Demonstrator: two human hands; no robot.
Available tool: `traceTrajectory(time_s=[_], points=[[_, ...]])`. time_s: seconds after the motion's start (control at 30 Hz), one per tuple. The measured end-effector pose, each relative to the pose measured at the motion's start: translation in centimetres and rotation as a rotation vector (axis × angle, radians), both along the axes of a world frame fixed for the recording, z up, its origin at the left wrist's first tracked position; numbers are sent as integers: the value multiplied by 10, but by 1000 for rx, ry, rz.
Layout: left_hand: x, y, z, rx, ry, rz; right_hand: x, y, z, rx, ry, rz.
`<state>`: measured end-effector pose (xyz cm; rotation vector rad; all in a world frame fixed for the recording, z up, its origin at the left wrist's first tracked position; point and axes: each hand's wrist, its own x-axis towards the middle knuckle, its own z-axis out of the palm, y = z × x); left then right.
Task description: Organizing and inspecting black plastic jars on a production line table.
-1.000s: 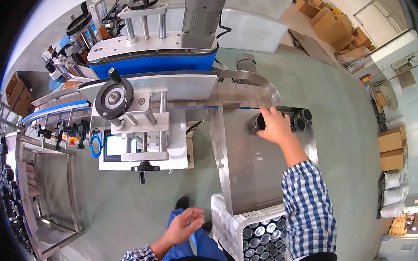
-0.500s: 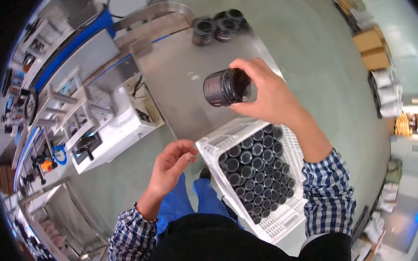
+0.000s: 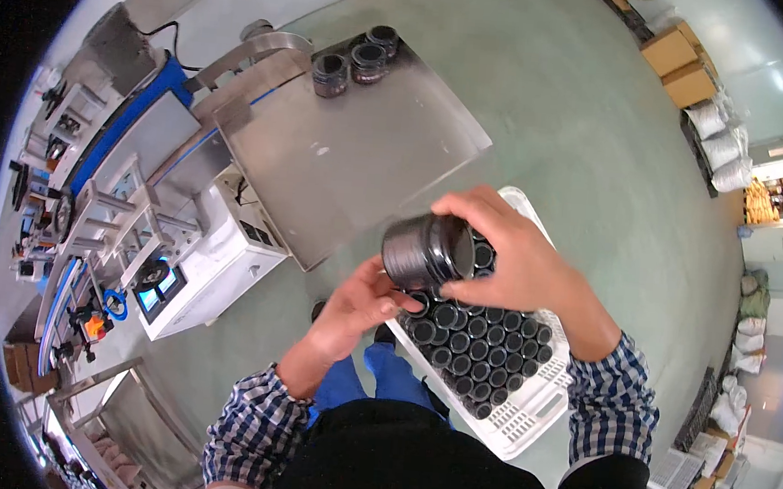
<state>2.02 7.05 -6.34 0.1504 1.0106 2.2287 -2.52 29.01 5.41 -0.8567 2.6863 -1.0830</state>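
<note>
Over the near end of the table, my right hand (image 3: 524, 259) grips a dark, wide-mouthed jar (image 3: 414, 251) round its neck end. The jar lies tilted on its side, its base toward the left. My left hand (image 3: 354, 311) is just below the jar, fingers apart and slightly curled, the fingertips close to its lower side; whether they touch it I cannot tell. Beneath both hands stands a white plastic crate (image 3: 540, 399) packed with rows of similar dark jars (image 3: 480, 351). My right hand and the held jar hide part of the crate's far end.
A steel table (image 3: 353, 154) stands ahead, with a few dark jars (image 3: 367, 62) at its far edge. To the left are a white machine (image 3: 224, 273) with a small screen and a blue-edged conveyor (image 3: 131, 100). Cardboard boxes (image 3: 681, 65) and white sacks (image 3: 723, 146) line the right.
My right hand has brought the jar nearer, from above the table toward the crate. My left hand has moved right and up to the jar. The view has shifted too.
</note>
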Motion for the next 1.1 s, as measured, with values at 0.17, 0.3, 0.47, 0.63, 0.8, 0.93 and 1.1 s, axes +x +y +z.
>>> traceTrajectory(time_s=[0.17,0.3,0.47,0.63,0.8,0.93,1.1], points=[[5,15,20,96,58,-65,26,10,13,-75,-114,58],[12,21,31,83,86,-48,37,19,17,-100,-100,54],[19,21,31,-6,244,0,45,26,17,-103,-29,119],[22,20,41,30,228,-93,52,29,22,-127,-73,68],[25,18,50,-153,329,92,47,29,20,-260,-219,-32],[28,8,45,-24,118,-44,51,17,37,-122,36,76],[35,5,47,5,88,-59,66,6,46,2,98,231]])
